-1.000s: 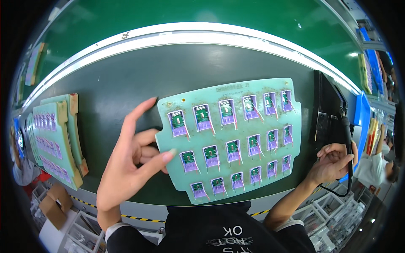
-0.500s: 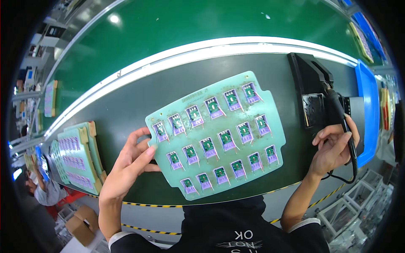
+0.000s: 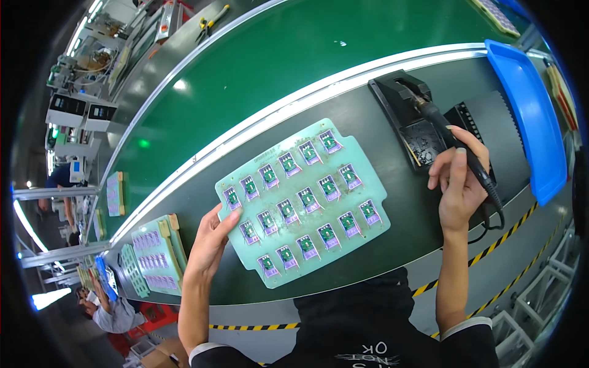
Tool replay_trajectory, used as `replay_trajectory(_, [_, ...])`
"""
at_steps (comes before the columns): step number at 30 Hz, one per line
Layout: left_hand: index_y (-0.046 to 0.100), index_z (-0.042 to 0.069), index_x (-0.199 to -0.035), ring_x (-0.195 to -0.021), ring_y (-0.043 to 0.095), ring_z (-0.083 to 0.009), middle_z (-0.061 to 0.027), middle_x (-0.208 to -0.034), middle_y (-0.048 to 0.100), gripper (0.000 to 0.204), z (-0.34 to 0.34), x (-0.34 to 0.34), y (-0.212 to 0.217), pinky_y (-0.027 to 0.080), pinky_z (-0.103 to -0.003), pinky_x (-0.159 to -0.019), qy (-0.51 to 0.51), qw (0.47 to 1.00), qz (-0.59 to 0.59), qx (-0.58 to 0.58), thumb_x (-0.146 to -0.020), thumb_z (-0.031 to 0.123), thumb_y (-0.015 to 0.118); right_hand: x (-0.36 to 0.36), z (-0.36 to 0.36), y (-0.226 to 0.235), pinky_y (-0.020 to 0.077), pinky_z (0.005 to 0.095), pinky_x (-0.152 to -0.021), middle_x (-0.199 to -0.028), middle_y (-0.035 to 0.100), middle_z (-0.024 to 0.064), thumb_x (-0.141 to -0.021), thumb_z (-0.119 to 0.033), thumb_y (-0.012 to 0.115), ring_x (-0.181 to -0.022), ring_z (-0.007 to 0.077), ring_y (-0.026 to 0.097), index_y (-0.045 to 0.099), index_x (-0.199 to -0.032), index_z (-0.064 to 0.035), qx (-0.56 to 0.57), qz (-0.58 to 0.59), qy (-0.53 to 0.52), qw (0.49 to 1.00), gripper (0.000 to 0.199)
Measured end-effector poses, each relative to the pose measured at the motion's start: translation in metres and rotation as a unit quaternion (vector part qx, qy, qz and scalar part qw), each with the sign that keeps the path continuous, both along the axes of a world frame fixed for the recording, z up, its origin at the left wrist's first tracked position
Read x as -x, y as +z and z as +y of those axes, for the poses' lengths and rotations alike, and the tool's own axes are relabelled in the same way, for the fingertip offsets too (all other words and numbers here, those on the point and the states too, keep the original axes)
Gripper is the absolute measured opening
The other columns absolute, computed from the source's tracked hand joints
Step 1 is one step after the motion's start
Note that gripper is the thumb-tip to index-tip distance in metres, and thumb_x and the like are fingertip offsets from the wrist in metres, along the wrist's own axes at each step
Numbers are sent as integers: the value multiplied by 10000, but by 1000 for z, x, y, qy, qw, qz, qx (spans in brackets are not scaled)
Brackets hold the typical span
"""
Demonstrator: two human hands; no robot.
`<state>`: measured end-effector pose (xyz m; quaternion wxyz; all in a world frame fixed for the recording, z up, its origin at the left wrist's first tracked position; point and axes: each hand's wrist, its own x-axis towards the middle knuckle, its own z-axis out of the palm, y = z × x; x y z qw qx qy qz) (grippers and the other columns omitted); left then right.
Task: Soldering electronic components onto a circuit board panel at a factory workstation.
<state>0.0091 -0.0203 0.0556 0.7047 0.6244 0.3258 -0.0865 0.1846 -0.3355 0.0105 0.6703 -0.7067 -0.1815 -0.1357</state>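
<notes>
My left hand (image 3: 211, 242) grips the left edge of a pale green board-holding tray (image 3: 369, 184), thumb on top and fingers beneath. Rows of small green circuit boards (image 3: 288, 164) in purple-white housings sit in its slots, each with thin wires. The tray is tilted, its right side reaching toward the middle of the bench. At the right, my right hand (image 3: 460, 190) is closed around the handle of a soldering iron (image 3: 438, 119). The iron's front end is at the holder of a black soldering stand (image 3: 392, 101), and its tip is hidden there.
Beyond the stand lies a long blue tray (image 3: 537, 122), with a dark notched-edge plate (image 3: 491, 122) beside it. Stacked board-filled trays (image 3: 156, 254) stand at the bench's left end. A white rail (image 3: 270, 116) divides the dark bench from a green surface. Another person (image 3: 113, 313) sits far left.
The view has turned and shifted, so the bench slants more. My right hand sits farther up the iron's handle, closer to the stand. My left hand keeps its grip on the tray.
</notes>
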Motion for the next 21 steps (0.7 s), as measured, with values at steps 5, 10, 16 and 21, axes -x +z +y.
replay_trajectory(5, [489, -36, -1255, -1019, 600, -133, -97, -1152, 609, 438, -6, -4, 1, 478, -267, -877, 63, 994, -83, 31, -894, 178, 614, 4, 0, 7, 355, 172, -450, -644, 550, 38, -947, -69, 484, -491, 38, 450, 516, -1166, 23, -40, 38, 27, 998, 240])
replay_trajectory(10, [557, -39, -1149, -961, 633, -161, -105, -1082, 638, 332, -9, -13, 2, 510, -288, -856, 107, 980, -169, 2, -889, 167, 580, 5, -2, 8, 357, 173, -455, -629, 544, 17, -935, -70, 519, -494, 32, 451, 545, -1148, -1, -49, 41, 18, 998, 225])
replay_trajectory(16, [482, -31, -1257, -1126, 563, -208, -131, -1239, 573, 392, -5, -49, 19, 442, -353, -977, 179, 948, -257, 53, -945, 204, 514, 2, -10, 8, 379, 176, -464, -581, 536, -6, -918, -61, 542, -486, 33, 483, 564, -1143, -20, -15, 30, 16, 999, 230])
replay_trajectory(21, [402, 8, -1335, -1219, 478, -264, -126, -1314, 507, 451, 28, -111, -25, 370, -414, -1046, 232, 908, -334, 100, -948, 209, 518, 2, -10, 14, 375, 177, -459, -575, 533, -10, -912, -61, 549, -485, 30, 493, 574, -1138, -32, -17, 11, 16, 1000, 229])
